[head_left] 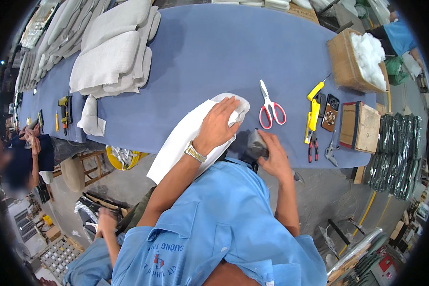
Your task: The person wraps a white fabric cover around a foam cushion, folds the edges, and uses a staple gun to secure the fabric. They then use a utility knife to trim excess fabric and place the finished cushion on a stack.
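A white padded, fabric-covered piece [181, 138] with a rounded far end lies at the table's near edge, slanting down toward my lap. My left hand [218, 123] rests on top of it, palm down, fingers stretched out. Close by on the right, my right hand [274, 157] is closed around a grey and black tool [257, 144], low at the table edge; its exact kind I cannot make out. Just beyond lie scissors [270, 109] with red and white handles, blades pointing away from me.
Stacked grey fabric-covered pieces [112, 52] fill the far left of the blue table [209, 52]. To the right are yellow cutters [312, 119], pliers [313, 148], a phone [330, 114], and a cardboard box [344, 62] of white stuffing. Other people work at the left.
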### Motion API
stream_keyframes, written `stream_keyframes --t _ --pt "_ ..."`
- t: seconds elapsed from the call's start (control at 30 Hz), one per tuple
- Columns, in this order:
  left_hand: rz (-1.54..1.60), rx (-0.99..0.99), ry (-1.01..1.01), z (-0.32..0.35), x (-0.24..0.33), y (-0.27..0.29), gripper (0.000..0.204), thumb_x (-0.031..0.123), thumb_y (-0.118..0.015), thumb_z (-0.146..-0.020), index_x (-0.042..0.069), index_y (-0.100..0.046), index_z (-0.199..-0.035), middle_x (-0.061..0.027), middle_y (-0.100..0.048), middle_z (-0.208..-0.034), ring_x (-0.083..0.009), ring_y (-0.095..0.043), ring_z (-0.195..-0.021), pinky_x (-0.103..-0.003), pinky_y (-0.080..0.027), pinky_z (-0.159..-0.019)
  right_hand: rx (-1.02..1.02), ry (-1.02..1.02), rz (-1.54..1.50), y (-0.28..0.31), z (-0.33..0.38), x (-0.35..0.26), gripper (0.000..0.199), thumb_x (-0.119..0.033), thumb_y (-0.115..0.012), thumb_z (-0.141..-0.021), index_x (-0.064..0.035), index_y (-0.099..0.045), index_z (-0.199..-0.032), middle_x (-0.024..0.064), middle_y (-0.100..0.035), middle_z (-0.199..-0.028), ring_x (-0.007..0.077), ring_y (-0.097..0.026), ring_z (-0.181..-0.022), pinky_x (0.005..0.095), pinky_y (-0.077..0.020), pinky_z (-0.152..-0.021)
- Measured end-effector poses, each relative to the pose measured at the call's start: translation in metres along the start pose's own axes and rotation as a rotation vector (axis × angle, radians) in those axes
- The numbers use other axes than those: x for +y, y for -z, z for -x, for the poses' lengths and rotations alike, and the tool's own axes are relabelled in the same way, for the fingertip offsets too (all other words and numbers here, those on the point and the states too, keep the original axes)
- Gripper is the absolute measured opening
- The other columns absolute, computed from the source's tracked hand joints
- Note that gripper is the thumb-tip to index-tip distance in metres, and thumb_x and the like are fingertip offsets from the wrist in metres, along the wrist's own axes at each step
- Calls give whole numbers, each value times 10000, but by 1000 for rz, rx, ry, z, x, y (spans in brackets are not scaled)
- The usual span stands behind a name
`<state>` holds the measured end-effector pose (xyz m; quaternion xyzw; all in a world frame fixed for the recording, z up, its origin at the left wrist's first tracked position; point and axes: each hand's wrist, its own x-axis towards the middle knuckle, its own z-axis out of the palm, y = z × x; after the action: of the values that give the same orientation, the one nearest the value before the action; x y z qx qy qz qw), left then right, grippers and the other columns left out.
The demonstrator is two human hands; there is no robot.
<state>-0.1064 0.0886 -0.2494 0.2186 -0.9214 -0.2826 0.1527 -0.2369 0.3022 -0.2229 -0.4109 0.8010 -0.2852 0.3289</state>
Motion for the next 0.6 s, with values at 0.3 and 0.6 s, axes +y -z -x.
stream_keyframes --t 0.3,0.6 --pt "441 204 127 21 12 23 124 91 -767 -896 11 -787 -989 -154 -730 -1272 -297 -683 -1201 -391 -529 -1017 11 34 -114 -87 -30 59 638 80 -691 -810 -166 -643 -1396 229 -439 -1567 392 -586 -1287 455 -515 -1047" --pt "986 314 86 62 60 151 476 385 -567 -1050 -48 -700 -1194 -294 -670 -1295 -364 -688 -1158 -432 -534 -1007 367 137 431 -48 -104 100 438 -64 -677 -879 -167 -697 -1304 211 -527 -1486 421 -505 -1332 510 -421 -1109"
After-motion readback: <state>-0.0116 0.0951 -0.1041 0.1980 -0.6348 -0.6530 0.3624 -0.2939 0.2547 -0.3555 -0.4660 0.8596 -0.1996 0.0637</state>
